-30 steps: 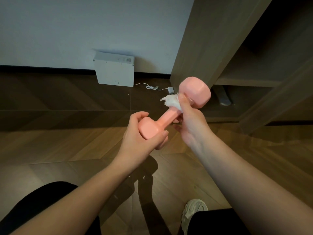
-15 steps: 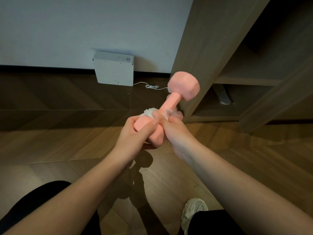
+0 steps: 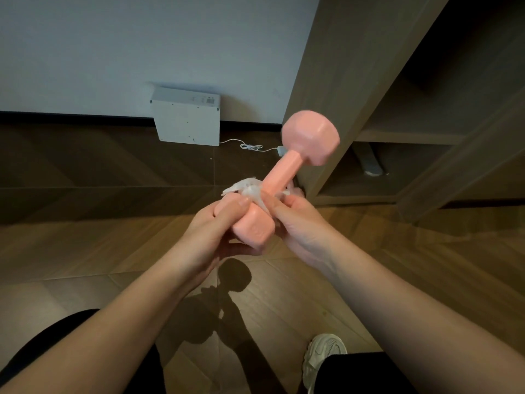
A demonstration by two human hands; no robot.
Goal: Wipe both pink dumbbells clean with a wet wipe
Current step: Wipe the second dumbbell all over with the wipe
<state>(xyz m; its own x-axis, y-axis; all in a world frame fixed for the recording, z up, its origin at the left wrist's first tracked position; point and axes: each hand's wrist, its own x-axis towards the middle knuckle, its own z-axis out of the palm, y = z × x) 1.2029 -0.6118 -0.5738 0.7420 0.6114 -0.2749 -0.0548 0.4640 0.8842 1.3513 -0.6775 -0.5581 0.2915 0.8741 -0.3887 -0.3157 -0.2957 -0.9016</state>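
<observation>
Two bare hands meet around one pink rubber-coated dumbbell [image 3: 279,177], held tilted above the floor: the left hand [image 3: 211,237] grips its near head, the right hand [image 3: 298,223] pinches a crumpled white wet wipe [image 3: 250,190] against the handle. Behind, a flat white box [image 3: 186,120] with a white cable [image 3: 250,147] leans on the wall beside a brown wooden shelf unit [image 3: 326,66]. Wood-plank floor [image 3: 85,245] below.
</observation>
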